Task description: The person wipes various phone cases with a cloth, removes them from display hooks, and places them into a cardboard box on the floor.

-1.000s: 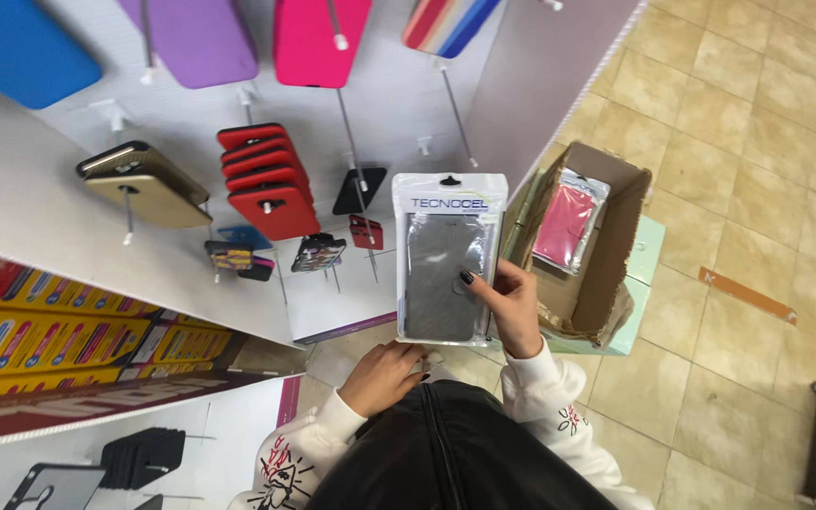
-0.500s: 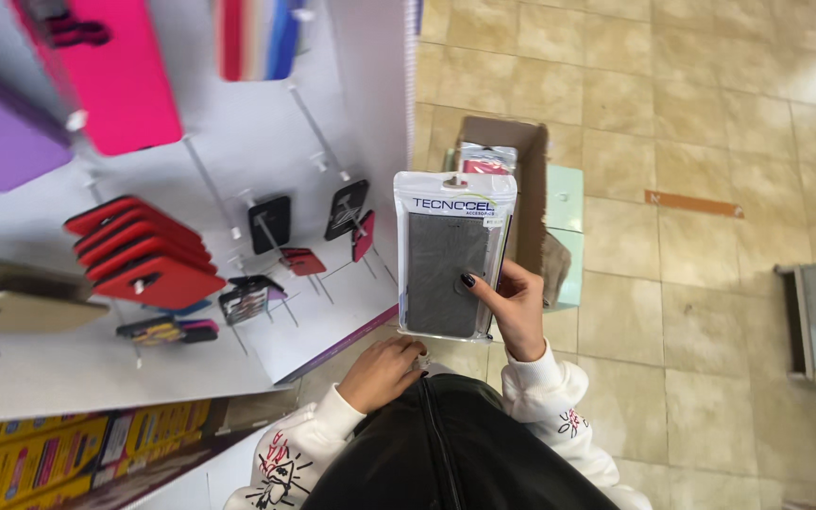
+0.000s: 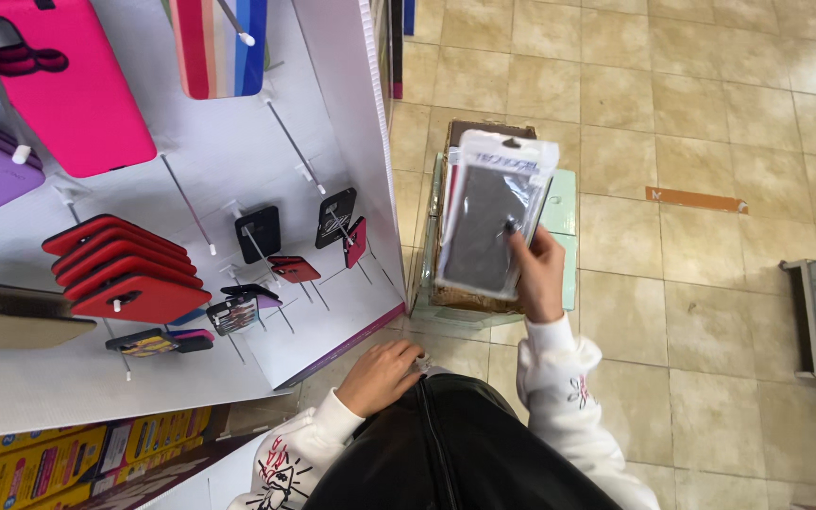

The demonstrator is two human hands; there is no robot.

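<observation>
While red cases (image 3: 120,274) are hanging on the white display board (image 3: 238,161) nearby, the right hand (image 3: 538,276) is pinching a grey packaged phone case (image 3: 490,223) over a cardboard box (image 3: 465,300); the left hand (image 3: 382,375) is resting with fingers curled.
</observation>
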